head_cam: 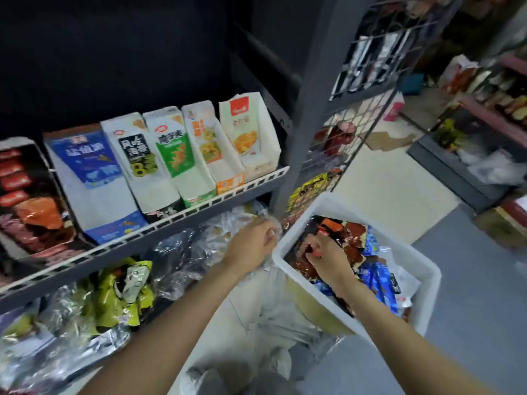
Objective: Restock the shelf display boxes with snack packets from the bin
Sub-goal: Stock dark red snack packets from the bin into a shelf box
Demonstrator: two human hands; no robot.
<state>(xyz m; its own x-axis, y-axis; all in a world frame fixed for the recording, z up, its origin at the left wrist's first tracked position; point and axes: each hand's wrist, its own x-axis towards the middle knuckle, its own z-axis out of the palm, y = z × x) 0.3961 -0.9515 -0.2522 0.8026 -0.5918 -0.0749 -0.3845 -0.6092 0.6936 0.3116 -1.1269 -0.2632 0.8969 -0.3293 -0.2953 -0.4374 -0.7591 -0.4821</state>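
Head view: our right hand (325,256) is down in the white bin (427,283) at 4 o'clock, fingers curled round a red-brown packet (346,233) atop the heap. Our left hand (252,242), just at the bin's 10 o'clock corner, pinches crinkled clear plastic (273,223). 6 display boxes (171,155) line the shelf (159,232) at 10 o'clock.

Well beyond the fingers, the black-and-white display box (137,163) on the shelf shows a large "8". Other box and packet print is too blurred to read.
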